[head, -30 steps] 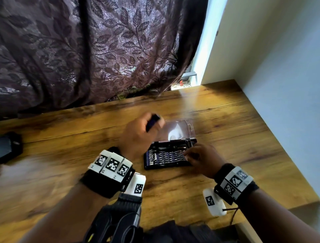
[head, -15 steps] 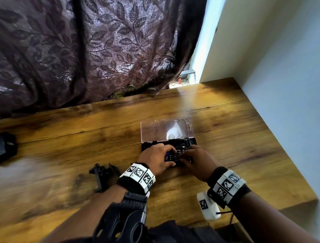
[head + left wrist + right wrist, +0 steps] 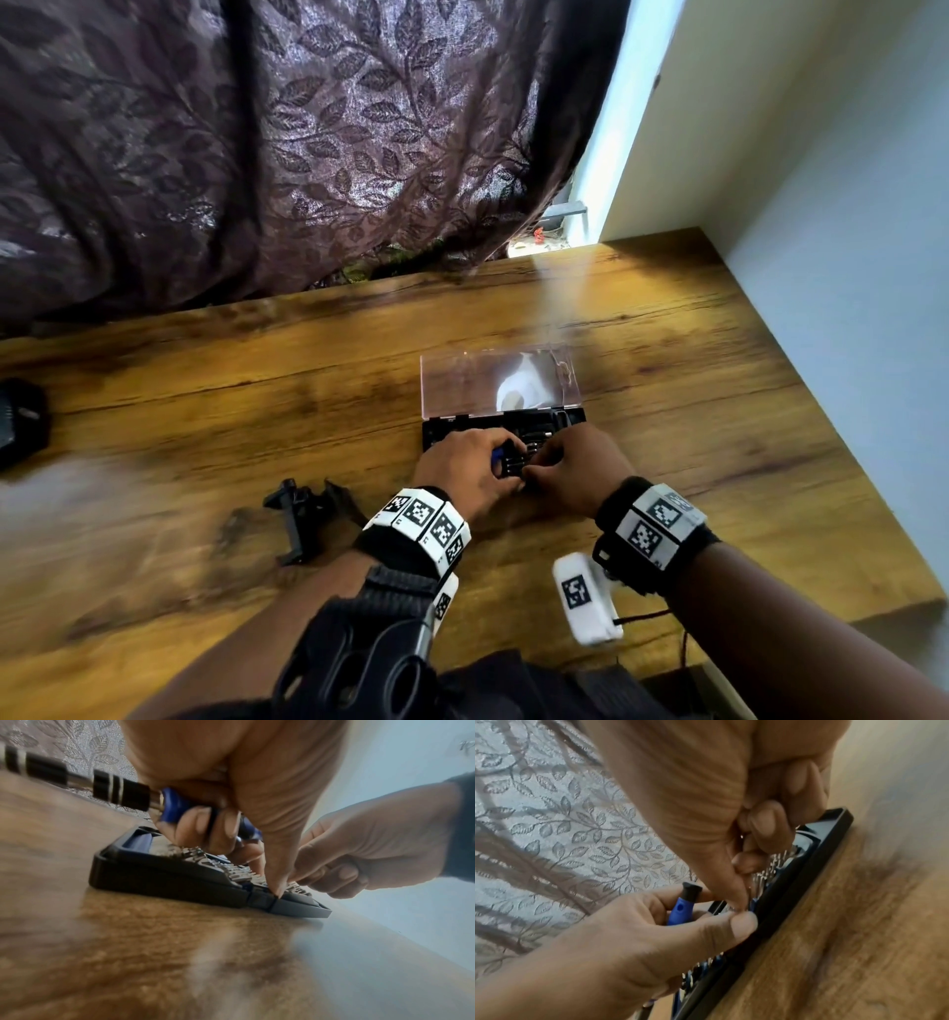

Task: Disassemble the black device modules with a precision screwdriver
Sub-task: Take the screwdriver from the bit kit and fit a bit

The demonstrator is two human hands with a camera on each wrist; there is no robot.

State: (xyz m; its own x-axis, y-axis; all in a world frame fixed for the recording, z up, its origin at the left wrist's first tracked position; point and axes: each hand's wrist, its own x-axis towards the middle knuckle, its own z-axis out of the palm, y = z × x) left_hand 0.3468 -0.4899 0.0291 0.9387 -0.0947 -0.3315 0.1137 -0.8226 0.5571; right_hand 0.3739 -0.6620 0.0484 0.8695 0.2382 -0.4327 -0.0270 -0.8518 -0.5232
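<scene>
Left hand (image 3: 464,475) grips screwdriver (image 3: 177,806) over bit-filled case (image 3: 164,876).

Wooden table (image 3: 642,318) with dark grain, set in a room corner. Dark purple leaf-pattern curtain (image 3: 287,133) hangs behind its far edge. Pale blue-white wall (image 3: 847,216) along right side. Daylight enters through gap (image 3: 613,154) beside the curtain.

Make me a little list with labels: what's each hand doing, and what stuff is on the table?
left hand: holds the blue screwdriver, thumb on the bit case
right hand: fingertips pinching among the bits
case lid: clear, open
black device module: on the wooden table, left of the hands, untouched
far left edge: another black object
</scene>
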